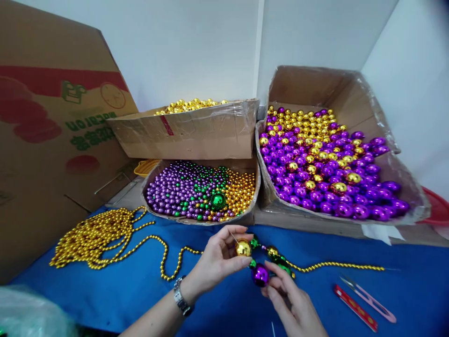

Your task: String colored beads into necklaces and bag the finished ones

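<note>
My left hand (218, 260), with a watch (182, 296) on its wrist, pinches a large shiny gold bead (243, 248) between thumb and fingers. A thin needle-like line shows by that bead. Fingers of my right hand (289, 297) are closed on a large purple bead (260, 275), just below a small green bead (252, 264). Behind the hands the strand curves round through green, purple and gold beads, with a bigger dark green piece (281, 265). A string of small gold beads (336, 265) runs right from there, ending in a thin tip.
On the blue cloth (140, 299) lie a heap of gold bead chain (94, 238), pink thread snips (372, 302) and a red box-cutter-like tool (356, 308). Behind stand cartons of purple, green and gold beads (199, 192) and purple and gold beads (326, 173). A large cardboard box (52, 154) rises left.
</note>
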### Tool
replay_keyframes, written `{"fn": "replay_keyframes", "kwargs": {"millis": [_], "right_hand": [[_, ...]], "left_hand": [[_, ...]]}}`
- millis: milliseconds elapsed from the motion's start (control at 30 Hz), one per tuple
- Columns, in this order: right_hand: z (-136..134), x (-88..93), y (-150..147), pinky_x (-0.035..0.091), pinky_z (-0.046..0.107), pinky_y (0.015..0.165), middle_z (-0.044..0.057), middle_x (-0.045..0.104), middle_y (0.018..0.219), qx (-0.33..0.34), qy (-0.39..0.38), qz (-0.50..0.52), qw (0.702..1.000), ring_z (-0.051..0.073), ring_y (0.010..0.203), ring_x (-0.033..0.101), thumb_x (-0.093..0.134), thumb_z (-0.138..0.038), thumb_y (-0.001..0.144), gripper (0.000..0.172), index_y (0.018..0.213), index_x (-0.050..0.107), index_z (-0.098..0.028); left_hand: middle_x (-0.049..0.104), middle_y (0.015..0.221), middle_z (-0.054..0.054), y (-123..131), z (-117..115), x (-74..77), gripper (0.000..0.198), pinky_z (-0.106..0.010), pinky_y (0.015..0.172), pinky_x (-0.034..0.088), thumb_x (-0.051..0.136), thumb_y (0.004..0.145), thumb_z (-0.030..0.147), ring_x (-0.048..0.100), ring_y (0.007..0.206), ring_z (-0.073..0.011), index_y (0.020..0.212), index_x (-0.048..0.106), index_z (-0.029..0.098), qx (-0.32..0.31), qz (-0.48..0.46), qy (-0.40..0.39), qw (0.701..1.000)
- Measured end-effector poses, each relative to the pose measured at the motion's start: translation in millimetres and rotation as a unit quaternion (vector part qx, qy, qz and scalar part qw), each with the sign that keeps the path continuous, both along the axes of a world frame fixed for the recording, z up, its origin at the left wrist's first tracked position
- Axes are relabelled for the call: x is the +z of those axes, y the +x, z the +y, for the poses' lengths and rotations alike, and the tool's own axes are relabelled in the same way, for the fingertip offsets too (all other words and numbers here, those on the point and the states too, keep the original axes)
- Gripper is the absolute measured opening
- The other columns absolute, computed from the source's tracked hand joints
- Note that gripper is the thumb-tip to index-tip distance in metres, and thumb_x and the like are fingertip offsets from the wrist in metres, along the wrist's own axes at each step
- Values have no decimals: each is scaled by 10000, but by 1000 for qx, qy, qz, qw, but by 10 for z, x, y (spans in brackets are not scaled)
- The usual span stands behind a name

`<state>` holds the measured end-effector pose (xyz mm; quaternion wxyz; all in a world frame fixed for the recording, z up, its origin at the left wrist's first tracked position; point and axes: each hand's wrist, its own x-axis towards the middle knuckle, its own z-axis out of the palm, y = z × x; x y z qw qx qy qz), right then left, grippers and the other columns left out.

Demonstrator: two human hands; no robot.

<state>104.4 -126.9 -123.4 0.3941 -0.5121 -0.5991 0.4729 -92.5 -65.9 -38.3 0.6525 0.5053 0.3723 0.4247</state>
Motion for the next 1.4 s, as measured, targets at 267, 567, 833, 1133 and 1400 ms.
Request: {"fn": "replay_keyframes", "kwargs": {"millis": [267, 567, 833, 1133, 1400], "right_hand": [[41, -14, -69, 493, 260, 791, 45, 695, 889, 82, -47, 98, 991, 177, 850, 662, 475, -486, 899, 463, 1302, 460, -259], [2, 44, -156, 512, 281, 739, 36, 648, 810, -18, -77, 221, 972, 181, 795, 655, 601, -510, 813, 499, 1223, 543, -232], [7, 55, -35, 509, 294, 769, 15, 624, 802, -17, -74, 246, 966, 174, 801, 643, 602, -430, 842, 429, 1237, 537, -276], [-32, 12, -57, 503, 298, 731, 22, 620, 779, -42, -60, 218, 973, 181, 776, 636, 578, -498, 832, 472, 1232, 546, -251], [-7, 32, -82, 498, 289, 746, 19, 606, 792, -24, -60, 221, 973, 171, 787, 624, 568, -475, 846, 471, 1260, 524, -255]], "left_hand": [[554, 1264, -146, -65, -23, 77, 513, -313, 869, 459, 708, 753, 186, 584, 1041, -208, 1211, 477, 182, -51, 6, 22, 998], [566, 1245, -141, -307, 144, 288, 430, -367, 904, 443, 406, 918, 420, 547, 1116, -272, 1276, 482, 192, -7, 130, 119, 984], [632, 702, -84, -758, 1006, 128, 42, -361, 757, 415, 642, 692, 210, 590, 795, -272, 712, 648, 174, 68, 600, 203, 771], [671, 862, -104, -715, 1073, 74, 143, -349, 774, 457, 602, 747, 241, 610, 858, -250, 842, 668, 157, 85, 506, 172, 841], [680, 982, -114, -402, 455, 173, 245, -260, 759, 546, 650, 798, 229, 664, 826, -164, 1015, 635, 115, 118, -31, -58, 991]]}}
